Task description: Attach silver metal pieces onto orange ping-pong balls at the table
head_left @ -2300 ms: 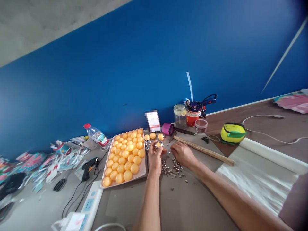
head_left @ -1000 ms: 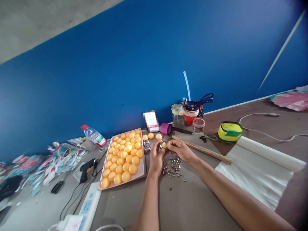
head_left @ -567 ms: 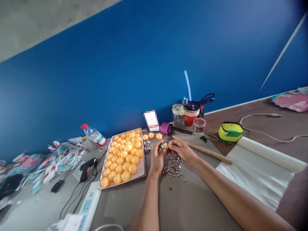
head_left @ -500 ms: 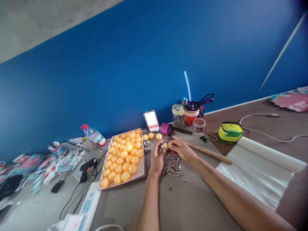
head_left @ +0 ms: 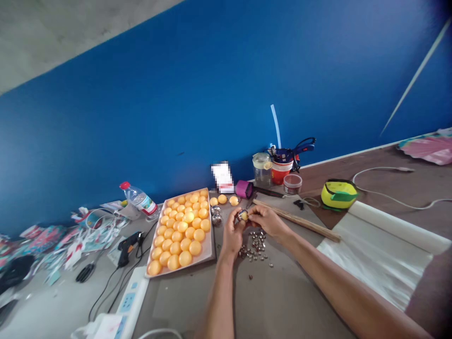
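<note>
Between the fingers of my left hand [head_left: 233, 230] is an orange ball [head_left: 243, 215], partly covered with shiny silver pieces. My right hand [head_left: 265, 220] has its thumb and fingertips pinched at the ball's right side; whether a small piece is between them is hidden. Small silver studs [head_left: 257, 242] lie scattered on the table just below my hands. Two silver-covered balls [head_left: 216, 218] rest to the left, beside a shallow box [head_left: 211, 245] filled with plain orange balls [head_left: 185, 258]. A few loose orange balls [head_left: 222, 199] sit behind my hands.
Right of my hands lie a wooden stick [head_left: 300, 221], a yellow-green tape-like roll [head_left: 339, 194] and a white sheet roll [head_left: 395, 226]. A jar [head_left: 262, 172] and red cup [head_left: 280, 175] stand at the wall. Leftward are a bottle [head_left: 141, 200], glue gun [head_left: 126, 248] and power strip [head_left: 129, 299].
The ball has turned slightly in my fingers, showing more silver and less orange. Both hands stay in nearly the same place, and the view has shifted very little.
</note>
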Tool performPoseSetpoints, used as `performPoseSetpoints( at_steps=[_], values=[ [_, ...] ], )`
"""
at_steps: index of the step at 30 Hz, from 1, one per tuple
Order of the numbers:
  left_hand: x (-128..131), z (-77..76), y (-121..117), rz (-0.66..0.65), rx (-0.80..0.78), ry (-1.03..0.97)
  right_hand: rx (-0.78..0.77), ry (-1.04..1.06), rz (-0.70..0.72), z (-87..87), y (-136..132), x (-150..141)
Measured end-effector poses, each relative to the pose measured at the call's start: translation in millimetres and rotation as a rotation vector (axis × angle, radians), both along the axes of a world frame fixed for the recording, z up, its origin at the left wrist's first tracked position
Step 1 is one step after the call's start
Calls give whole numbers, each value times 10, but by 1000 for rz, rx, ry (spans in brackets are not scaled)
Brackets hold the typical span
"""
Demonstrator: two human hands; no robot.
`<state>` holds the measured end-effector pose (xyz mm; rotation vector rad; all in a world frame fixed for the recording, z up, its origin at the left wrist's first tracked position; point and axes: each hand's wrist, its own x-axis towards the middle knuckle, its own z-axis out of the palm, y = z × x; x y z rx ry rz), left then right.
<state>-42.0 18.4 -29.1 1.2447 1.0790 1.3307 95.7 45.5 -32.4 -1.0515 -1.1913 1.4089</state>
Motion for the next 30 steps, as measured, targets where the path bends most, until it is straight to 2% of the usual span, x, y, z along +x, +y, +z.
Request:
performPoseSetpoints(
  at_steps=[9,18,21,24,26,30],
  values=[
    [-17,2,7,58,52,134,70,-100,-30,66,-55,-51],
    [-11,12,-13,28,92,175,103,-88,-83,-50,-14,-97],
    [-2,3,-2,35,64,80,125,-52,-78,-35,4,-86],
    [1,1,22,39,5,-127,133,-25,-13,12,16,-20],
    [-4,15,35,38,-35,-257,169,-181,35,38,12,42],
    [-23,56,43,42,-59,-366,361,-758,143,58,-49,110]
  ],
)
